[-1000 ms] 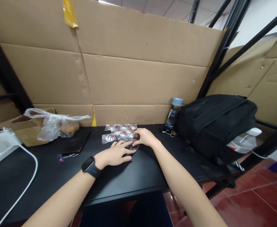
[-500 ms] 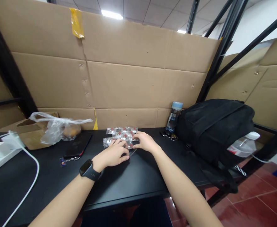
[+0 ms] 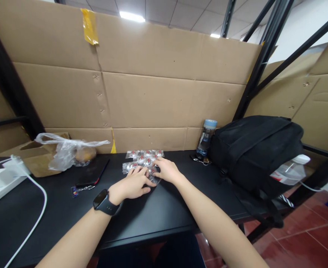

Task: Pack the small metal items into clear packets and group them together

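In the head view, the left grip (image 3: 132,185) lies palm down with its fingers loosely spread, their tips on the near edge of a group of clear packets (image 3: 147,161) with red marks. The right grip (image 3: 168,170) comes in from the other side, thumb and forefinger curved and parted at the right edge of the same group; whether a packet edge sits between them is hidden. The packets lie flat in uneven rows on the black bench (image 3: 164,212), between the two grips and just beyond the left one, some partly covered by fingers.

Behind the left grip, a dark watch (image 3: 106,202) is on the wrist. To the left of that grip lie a dark flat case (image 3: 90,173) and a small charm on a chain (image 3: 74,191); farther left are a knotted clear plastic bag (image 3: 65,152) with something round and brownish inside, a brown paper bag (image 3: 42,163) and a white cable (image 3: 42,208). Right of the right grip and farther back, a bottle with a blue lid (image 3: 205,139) stands upright, keys (image 3: 202,161) near its base. Beyond it sits a black backpack (image 3: 256,149), a clear bottle with a white cap (image 3: 291,171) at its side
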Motion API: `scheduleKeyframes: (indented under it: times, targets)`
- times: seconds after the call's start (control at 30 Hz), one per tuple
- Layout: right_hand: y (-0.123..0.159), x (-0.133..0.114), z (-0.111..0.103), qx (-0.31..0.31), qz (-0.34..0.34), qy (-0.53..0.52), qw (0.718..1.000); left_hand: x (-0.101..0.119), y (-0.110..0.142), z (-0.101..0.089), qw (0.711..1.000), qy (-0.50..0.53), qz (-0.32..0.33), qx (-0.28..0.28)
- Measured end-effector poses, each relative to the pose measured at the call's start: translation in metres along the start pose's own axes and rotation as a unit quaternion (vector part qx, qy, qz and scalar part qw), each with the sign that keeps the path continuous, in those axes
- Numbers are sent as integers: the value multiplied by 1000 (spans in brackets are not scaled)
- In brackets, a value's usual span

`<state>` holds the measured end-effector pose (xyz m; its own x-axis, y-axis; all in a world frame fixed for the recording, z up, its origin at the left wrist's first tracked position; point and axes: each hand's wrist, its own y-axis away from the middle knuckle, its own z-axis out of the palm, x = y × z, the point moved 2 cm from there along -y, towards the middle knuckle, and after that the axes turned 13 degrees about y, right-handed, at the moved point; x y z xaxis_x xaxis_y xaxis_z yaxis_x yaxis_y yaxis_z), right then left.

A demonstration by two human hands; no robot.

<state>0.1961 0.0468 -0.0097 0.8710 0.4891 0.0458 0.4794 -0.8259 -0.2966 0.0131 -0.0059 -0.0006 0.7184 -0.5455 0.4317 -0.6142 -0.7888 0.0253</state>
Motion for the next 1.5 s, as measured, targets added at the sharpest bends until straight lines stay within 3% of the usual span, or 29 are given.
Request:
scheduleKeyframes:
  times: [0.27, 0.4, 0.57, 0.67, 0.77, 0.9, 1.2, 1.37, 1.5]
  targets:
    - [-1, -7, 9, 19, 11, -13, 1000, -6, 1, -4, 1000, 9, 5, -9]
    - [-4, 1, 12, 21, -14, -141, 990, -8, 2, -13, 999, 29, 23, 7]
    - [-10, 17, 6, 42, -53, -311, 948, -10, -2, -17, 995, 65, 40, 62]
    - [-9, 25, 1, 56, -62, -292, 953, -14, -6, -14, 992, 41, 24, 120]
    - [-5, 29, 0, 19, -79, -242, 967, -19, -11, -10, 988, 4, 14, 153]
    - [-2, 31, 5, -47, -77, -234, 968, -27, -13, -11, 989, -4, 6, 151]
    - [-6, 29, 9, -44, -125, -286, 949, -38, -15, -15, 988, 45, -7, 150]
    - [-6, 32, 2, -43, -114, -319, 940, -39, -12, -19, 984, 74, -40, 160]
    - [-6, 36, 6, -82, -61, -376, 921, -38, -11, -22, 982, 90, -83, 147]
